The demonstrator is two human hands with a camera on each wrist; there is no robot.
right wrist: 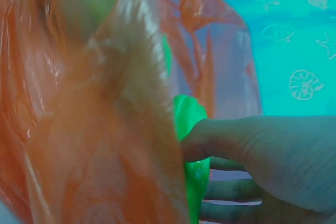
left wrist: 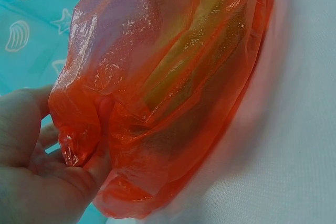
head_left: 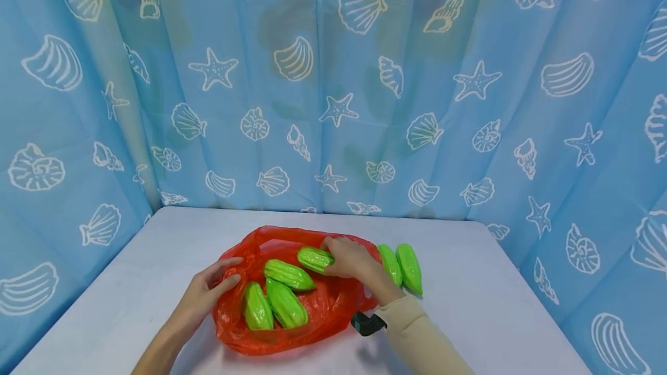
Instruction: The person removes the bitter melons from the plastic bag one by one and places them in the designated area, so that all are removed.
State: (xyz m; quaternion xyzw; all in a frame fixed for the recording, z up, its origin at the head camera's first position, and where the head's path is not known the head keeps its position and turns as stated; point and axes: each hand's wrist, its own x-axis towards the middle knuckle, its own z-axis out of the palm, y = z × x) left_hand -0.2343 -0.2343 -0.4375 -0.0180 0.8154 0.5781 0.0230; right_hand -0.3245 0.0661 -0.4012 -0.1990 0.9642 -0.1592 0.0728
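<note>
A red plastic bag (head_left: pixel 281 343) lies with its mouth spread on the table. Inside it rest three glossy green ridged fruits (head_left: pixel 289 275), long and tapered. My left hand (head_left: pixel 204 291) grips the bag's left rim; in the left wrist view, thin red plastic (left wrist: pixel 79 135) bunches between its thumb and fingers. Within the bag's mouth, at the right, my right hand (head_left: pixel 349 258) holds another green ridged fruit (head_left: pixel 314 259) by its right end. The right wrist view shows thumb and fingers on either side of that fruit (right wrist: pixel 195 182), partly hidden by the bag's wall.
Just right of the bag, two more green ridged fruits (head_left: pixel 409 268) lie side by side on the white table (head_left: pixel 469 317). A small dark device (head_left: pixel 367 324) sits at my right wrist. Blue curtains (head_left: pixel 323 85) with white shell prints stand behind and beside the table.
</note>
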